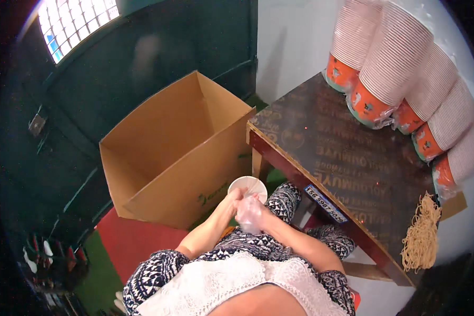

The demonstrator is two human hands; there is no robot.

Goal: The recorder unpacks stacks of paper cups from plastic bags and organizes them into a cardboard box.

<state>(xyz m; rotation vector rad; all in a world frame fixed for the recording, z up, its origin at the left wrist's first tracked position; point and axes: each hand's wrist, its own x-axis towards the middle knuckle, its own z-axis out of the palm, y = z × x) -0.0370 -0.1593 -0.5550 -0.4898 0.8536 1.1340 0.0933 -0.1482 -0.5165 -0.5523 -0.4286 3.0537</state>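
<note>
Over my lap, both hands are close together at a round white paper bowl (254, 184), seen from its open end. My left hand (236, 196) has its fingers closed at the near rim of the bowl. Bunched clear plastic film (249, 215) lies against my right hand (258, 206), whose fingers are curled around it. Whether more bowls sit below the visible one is hidden by my hands and the film.
A large open cardboard box (195, 179) stands ahead to the left. On the dark table (347, 163) to the right are several film-wrapped stacks of orange-and-white paper bowls (389, 58) and a bundle of beige strings (422, 234). A green door (158, 42) rises behind the box.
</note>
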